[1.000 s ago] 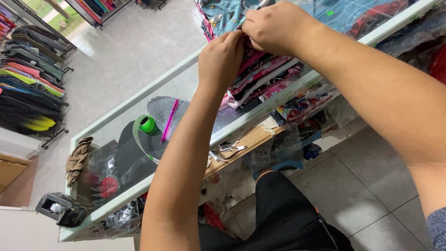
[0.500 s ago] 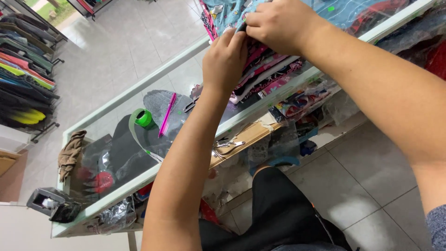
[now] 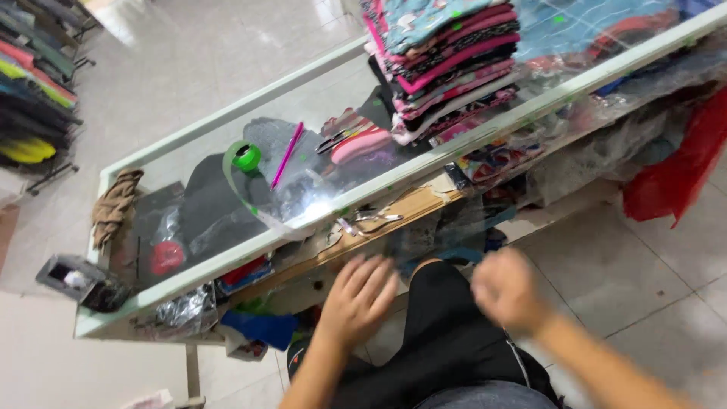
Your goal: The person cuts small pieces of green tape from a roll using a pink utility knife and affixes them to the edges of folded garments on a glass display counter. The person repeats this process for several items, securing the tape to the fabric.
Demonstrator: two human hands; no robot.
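Observation:
My left hand hangs low in front of the glass counter, fingers spread and empty, blurred by motion. My right hand is beside it over my dark trousers, loosely curled with nothing visible in it. Both are off the counter top. A stack of folded patterned fabrics in pink, blue and dark colours lies on the glass at the upper right. Nearer the middle lie a pink pen, a green tape roll and a pair of scissors by a pink item.
A brown cloth is bunched at the counter's left end, with a dark small box at the corner. A wooden shelf under the glass holds clips and packets. A red bag hangs at right. Clothes racks stand far left.
Both hands have left the fabric stack and dropped down to below the counter's front edge. The stack is now uncovered, and the view has tilted lower.

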